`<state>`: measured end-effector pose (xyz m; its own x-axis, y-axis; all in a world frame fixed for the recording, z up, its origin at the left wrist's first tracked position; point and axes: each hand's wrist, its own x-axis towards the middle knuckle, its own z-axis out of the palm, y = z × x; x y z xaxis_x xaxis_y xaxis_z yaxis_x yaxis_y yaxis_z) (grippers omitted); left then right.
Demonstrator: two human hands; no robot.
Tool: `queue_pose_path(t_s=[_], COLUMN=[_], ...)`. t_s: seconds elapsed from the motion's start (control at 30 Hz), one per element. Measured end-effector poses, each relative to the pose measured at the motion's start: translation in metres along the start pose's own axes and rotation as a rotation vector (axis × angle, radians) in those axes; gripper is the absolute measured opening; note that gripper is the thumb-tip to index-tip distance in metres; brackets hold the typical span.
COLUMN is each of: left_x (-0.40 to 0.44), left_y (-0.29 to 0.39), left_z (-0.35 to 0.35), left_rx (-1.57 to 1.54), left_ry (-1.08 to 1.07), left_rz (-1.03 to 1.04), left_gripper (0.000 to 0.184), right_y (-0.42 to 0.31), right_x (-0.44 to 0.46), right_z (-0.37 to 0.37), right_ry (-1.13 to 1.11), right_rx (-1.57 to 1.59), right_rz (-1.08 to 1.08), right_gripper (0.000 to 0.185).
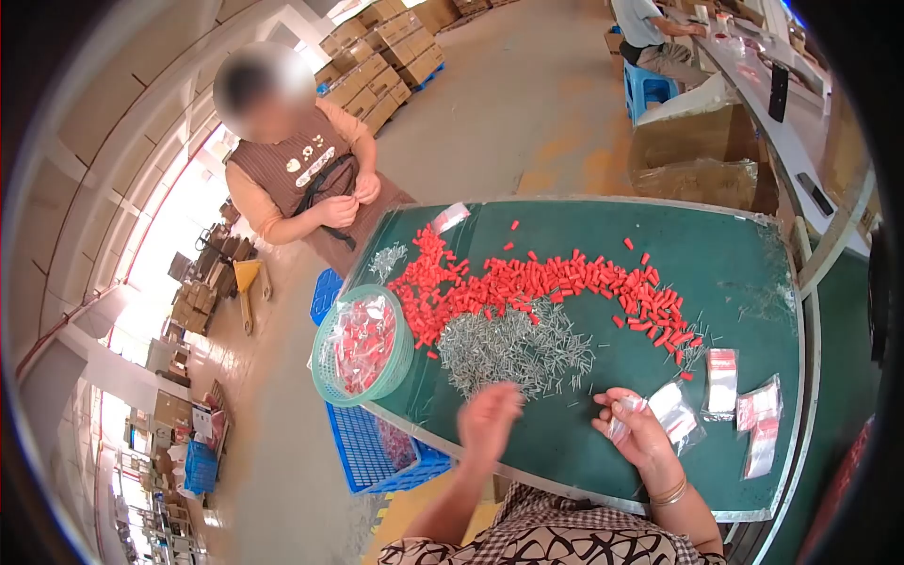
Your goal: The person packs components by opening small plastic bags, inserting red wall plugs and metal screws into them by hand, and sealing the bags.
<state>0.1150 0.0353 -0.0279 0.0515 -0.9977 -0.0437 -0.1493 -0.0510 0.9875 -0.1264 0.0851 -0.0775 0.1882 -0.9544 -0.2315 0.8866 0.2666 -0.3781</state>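
My left hand (490, 420) is at the near edge of a heap of small silver screws (513, 347). Motion smears its fingers, so I cannot tell whether anything is in them. My right hand (642, 435), with a bangle at the wrist, is closed on a small clear plastic bag (621, 420). Just right of that hand lie more clear bags (676, 412) on the green tabletop. Beyond the screws, a long band of red plastic plugs (527, 281) curves across the table.
A green basket (325, 372) of filled bags stands at the table's left edge, above a blue crate (367, 461). Flat bag stacks (721, 381) lie at right. Across the table stands a co-worker (306, 179), hands together. Another person (650, 38) sits at a bench behind.
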Motion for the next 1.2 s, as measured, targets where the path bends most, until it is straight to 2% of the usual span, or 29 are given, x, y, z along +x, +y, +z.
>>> queue_pose_path(t_s=[0.03, 0.1, 0.17, 0.2, 0.3, 0.37, 0.5, 0.67, 0.77, 0.87, 1.07, 1.2], left_x=[-0.006, -0.018, -0.024, -0.025, -0.022, -0.021, -0.016, -0.013, -0.016, -0.013, -0.014, -0.012], left_y=[-0.002, 0.005, 0.012, -0.001, -0.008, -0.014, -0.006, -0.009, -0.009, -0.009, -0.012, -0.01], left_z=[0.021, 0.061, 0.082, 0.091, 0.103, 0.105, 0.102, 0.101, 0.107, 0.105, 0.1, 0.098], left_rx=[0.39, 0.26, 0.3, 0.339, 0.358, 0.182, 0.18, 0.113, 0.15, 0.378, 0.189, 0.005], left_ry=[-0.166, -0.388, -0.565, -0.494, -0.427, -0.403, -0.401, -0.353, -0.359, -0.399, -0.418, -0.405], left_rz=[0.26, 0.277, 0.208, 0.351, 0.393, 0.222, 0.018, 0.053, 0.213, 0.358, 0.07, -0.002], left_gripper=[0.032, 0.034, 0.035, 0.035, 0.018, 0.012, 0.011, 0.009, 0.005, 0.004, 0.003, 0.005], right_y=[0.0, 0.003, 0.005, 0.004, 0.005, 0.001, -0.003, -0.002, -0.002, 0.0, -0.001, -0.004], right_x=[0.0, 0.004, 0.005, 0.006, 0.005, 0.003, 0.005, 0.004, 0.004, 0.005, 0.004, 0.003], right_z=[0.002, -0.002, -0.006, 0.0, -0.004, -0.002, -0.008, -0.005, -0.006, -0.008, -0.007, -0.008], right_ry=[0.007, -0.087, -0.146, -0.151, -0.138, -0.111, -0.103, -0.079, -0.091, -0.133, -0.075, -0.037], right_rx=[0.001, 0.014, -0.004, -0.032, -0.035, 0.017, 0.098, 0.172, 0.118, 0.069, 0.134, 0.176], right_rz=[-0.006, -0.049, -0.079, -0.099, -0.141, -0.104, -0.058, -0.103, -0.107, -0.102, -0.101, -0.109], right_gripper=[0.027, 0.028, 0.029, 0.03, 0.031, 0.031, 0.027, 0.025, 0.027, 0.027, 0.028, 0.025])
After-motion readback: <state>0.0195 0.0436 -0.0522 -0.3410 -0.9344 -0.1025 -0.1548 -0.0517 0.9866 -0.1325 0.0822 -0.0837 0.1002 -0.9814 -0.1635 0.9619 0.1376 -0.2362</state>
